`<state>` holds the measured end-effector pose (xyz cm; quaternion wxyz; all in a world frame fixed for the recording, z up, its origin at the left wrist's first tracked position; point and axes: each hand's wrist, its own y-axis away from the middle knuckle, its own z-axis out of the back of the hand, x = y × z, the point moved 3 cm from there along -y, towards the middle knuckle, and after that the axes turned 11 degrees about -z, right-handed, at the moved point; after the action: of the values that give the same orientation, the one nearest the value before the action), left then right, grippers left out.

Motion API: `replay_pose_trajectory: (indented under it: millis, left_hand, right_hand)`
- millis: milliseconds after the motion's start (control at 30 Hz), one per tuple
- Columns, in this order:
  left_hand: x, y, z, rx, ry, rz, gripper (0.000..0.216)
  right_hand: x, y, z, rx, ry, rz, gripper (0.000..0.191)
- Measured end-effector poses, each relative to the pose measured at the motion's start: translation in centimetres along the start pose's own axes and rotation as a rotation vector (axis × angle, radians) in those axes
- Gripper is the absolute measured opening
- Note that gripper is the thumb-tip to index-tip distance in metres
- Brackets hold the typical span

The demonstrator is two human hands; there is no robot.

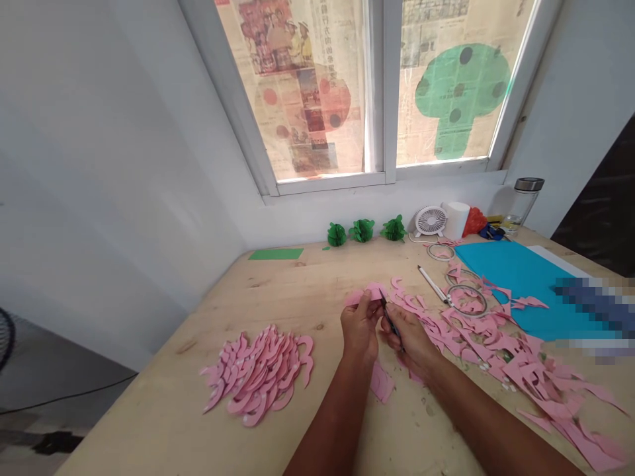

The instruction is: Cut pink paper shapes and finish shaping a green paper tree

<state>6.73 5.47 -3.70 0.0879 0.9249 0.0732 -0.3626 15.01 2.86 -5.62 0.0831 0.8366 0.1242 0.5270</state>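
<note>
Leftmost, a heap of pink cutouts (260, 378) lies on the wooden table (163, 410). Just right of it, the left hand (360, 328) pinches a pink paper piece (370, 292), held above the table's middle. Touching that piece, the right hand (405, 335) is closed around scissors (390, 318), blades at the paper's edge. Further right, pink scraps (516, 360) spread beside a blue sheet (516, 277), with a pen (432, 284) nearby.

bare wood between pink cutouts (258, 373) and hands.
</note>
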Motion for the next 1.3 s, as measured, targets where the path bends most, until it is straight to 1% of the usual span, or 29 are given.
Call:
replay_pose_trajectory:
  millis: [333,600,967,1067,1300]
  left_hand:
    - [0.01,0.05,0.06,-0.017,-0.005,0.005,0.019]
    - [0.01,0.12,0.04,-0.013,0.017,0.027,0.024]
    - [0.10,0.22,0.03,0.034,-0.030,0.038,0.014]
    - [0.18,0.19,0.09,0.030,-0.030,0.041,0.013]
    - [0.35,-0.02,0.29,0.032,-0.008,0.040,0.012]
  right_hand:
    - [-0.05,0.08,-0.12,-0.008,0.016,-0.018,0.047]
    - [-0.17,0.28,-0.14,-0.025,0.034,0.025,0.044]
    - [-0.07,0.06,-0.23,-0.035,0.006,0.009,0.046]
    - [-0.15,0.00,-0.18,-0.046,-0.005,0.008,0.046]
    - [-0.07,0.23,-0.32,-0.004,-0.010,0.036,0.043]
